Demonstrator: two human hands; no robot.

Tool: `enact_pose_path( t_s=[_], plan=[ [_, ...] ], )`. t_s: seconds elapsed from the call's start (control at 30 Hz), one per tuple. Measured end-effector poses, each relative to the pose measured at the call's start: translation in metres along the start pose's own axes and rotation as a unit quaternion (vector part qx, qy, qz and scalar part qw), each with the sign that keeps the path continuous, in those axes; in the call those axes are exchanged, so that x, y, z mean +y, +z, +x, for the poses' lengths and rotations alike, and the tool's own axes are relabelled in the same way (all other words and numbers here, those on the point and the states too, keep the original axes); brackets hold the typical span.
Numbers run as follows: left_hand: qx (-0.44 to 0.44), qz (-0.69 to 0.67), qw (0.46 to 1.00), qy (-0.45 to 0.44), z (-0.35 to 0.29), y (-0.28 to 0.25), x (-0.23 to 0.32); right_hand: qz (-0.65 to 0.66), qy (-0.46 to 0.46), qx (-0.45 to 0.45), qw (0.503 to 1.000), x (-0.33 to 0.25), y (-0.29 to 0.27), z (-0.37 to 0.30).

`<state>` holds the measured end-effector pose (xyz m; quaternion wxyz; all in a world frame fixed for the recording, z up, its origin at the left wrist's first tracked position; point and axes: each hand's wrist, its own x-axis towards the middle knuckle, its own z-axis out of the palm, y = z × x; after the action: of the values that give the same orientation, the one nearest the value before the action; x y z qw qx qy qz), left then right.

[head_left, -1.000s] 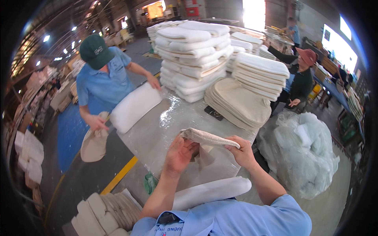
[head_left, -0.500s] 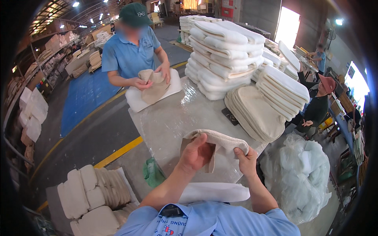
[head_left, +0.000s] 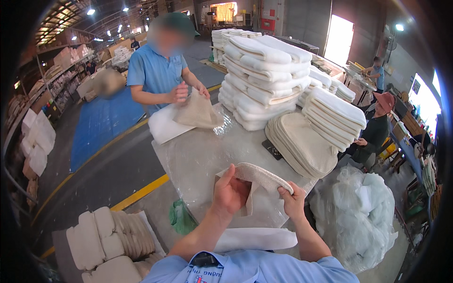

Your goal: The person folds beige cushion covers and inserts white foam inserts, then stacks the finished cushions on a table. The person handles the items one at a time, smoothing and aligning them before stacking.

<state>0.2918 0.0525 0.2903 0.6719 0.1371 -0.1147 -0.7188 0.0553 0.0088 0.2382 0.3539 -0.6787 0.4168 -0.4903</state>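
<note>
Over the near part of the table I hold a beige fabric cushion cover (head_left: 263,178) stretched between my hands. At its left end, my left hand (head_left: 230,194) grips the cloth with the thumb up; its fingers are partly hidden by the fabric. My right hand (head_left: 293,202) pinches the right end of the cover's thick rounded edge between thumb and fingers. A loose flap hangs below, between my hands. Close to my body, a white foam pad (head_left: 257,239) lies at the table's near edge, partly behind my left forearm.
Tall stacks of white pads (head_left: 264,80) and beige cushions (head_left: 302,146) fill the table's far right. Opposite, a co-worker (head_left: 160,75) handles a beige cover over a white pad. A clear plastic bag (head_left: 361,212) stands right, beige cushions (head_left: 111,236) lie left, and green plastic (head_left: 181,217) hangs beside the table.
My grip stays the same, while the cover's right end tilts slightly lower. The co-worker opposite has lifted and spread their cover. The person in the red hat has lowered an arm from the stacks.
</note>
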Motion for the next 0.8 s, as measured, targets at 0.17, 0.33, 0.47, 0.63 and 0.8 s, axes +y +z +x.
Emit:
enact_pose_path(
  t_s=[0.17,0.33,0.47,0.63,0.8],
  plan=[
    [0.024,-0.033,0.999,0.022,0.007,-0.021,-0.015,0.076,0.051,-0.016,0.996,0.016,-0.001,-0.011],
    [-0.011,0.009,0.999,0.033,0.003,-0.009,-0.009,0.092,0.092,-0.072,0.989,0.031,0.002,-0.021],
    [-0.138,0.142,0.978,0.067,0.001,0.029,-0.003,0.160,0.110,-0.092,0.977,0.037,0.002,-0.020],
    [-0.215,0.295,0.925,0.107,-0.014,0.078,-0.006,0.249,0.028,0.046,0.967,0.013,-0.035,-0.003],
    [-0.245,0.112,0.963,-0.016,-0.011,0.064,-0.023,0.131,-0.034,0.177,0.975,-0.025,-0.100,0.010]
  ],
)
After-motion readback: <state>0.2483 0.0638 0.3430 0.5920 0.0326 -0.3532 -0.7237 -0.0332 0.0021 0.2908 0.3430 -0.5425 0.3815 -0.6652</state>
